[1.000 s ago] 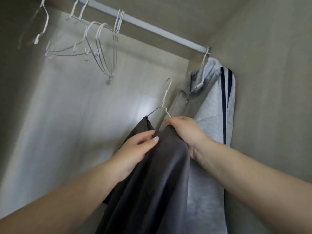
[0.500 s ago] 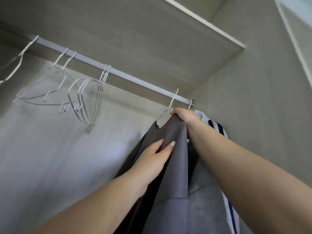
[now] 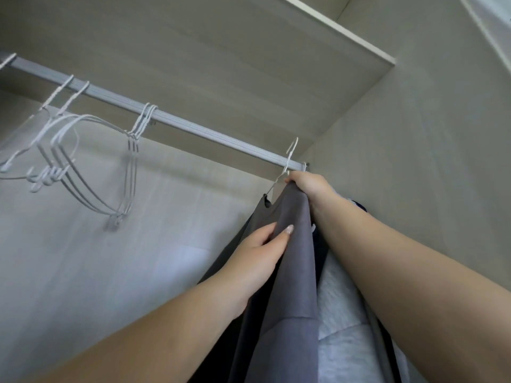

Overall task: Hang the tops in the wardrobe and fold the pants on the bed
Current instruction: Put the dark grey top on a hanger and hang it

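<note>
Grey top point(image 3: 290, 272) on a white wire hanger point(image 3: 287, 164), held up at the rail point(image 3: 193, 124) right of frame centre.
Right hand point(image 3: 309, 185) has its fingers curled tight round the top's shoulder just under the hanger's hook; left hand point(image 3: 257, 252) pinches the cloth lower down. Empty hangers point(image 3: 91, 150) dangle at upper left; a pale grey garment point(image 3: 343, 313) hangs just behind.
</note>
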